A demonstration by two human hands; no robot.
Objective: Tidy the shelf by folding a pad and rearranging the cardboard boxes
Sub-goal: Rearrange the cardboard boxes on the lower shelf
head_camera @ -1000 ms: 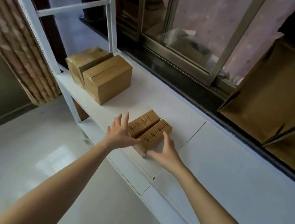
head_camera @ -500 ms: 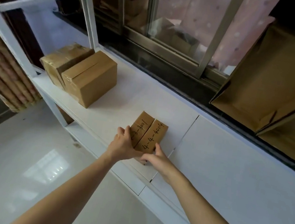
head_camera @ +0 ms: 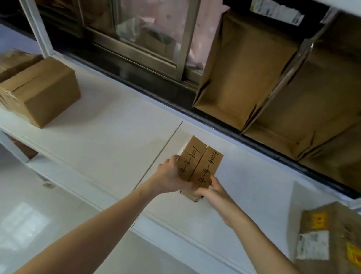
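Two small flat cardboard boxes (head_camera: 199,162) with handwritten numbers lie side by side, pressed together, and I hold them at their near end just above the white shelf (head_camera: 112,132). My left hand (head_camera: 171,175) grips the left box's side. My right hand (head_camera: 212,190) grips the right box's near corner. Two bigger sealed cardboard boxes (head_camera: 36,89) stand together at the shelf's left end. A larger box with yellow stickers (head_camera: 336,246) sits at the right end. No pad is recognisable in view.
Open cardboard trays (head_camera: 245,76) lean against the window behind the shelf on the right. A white upright post (head_camera: 29,1) of the shelf frame rises at the back left. A seam (head_camera: 163,148) divides the shelf boards. Shiny floor lies below.
My hands closed from spread fingers onto the two small boxes and carried them to the right across the seam in the shelf. The view swung right, showing the stickered box.
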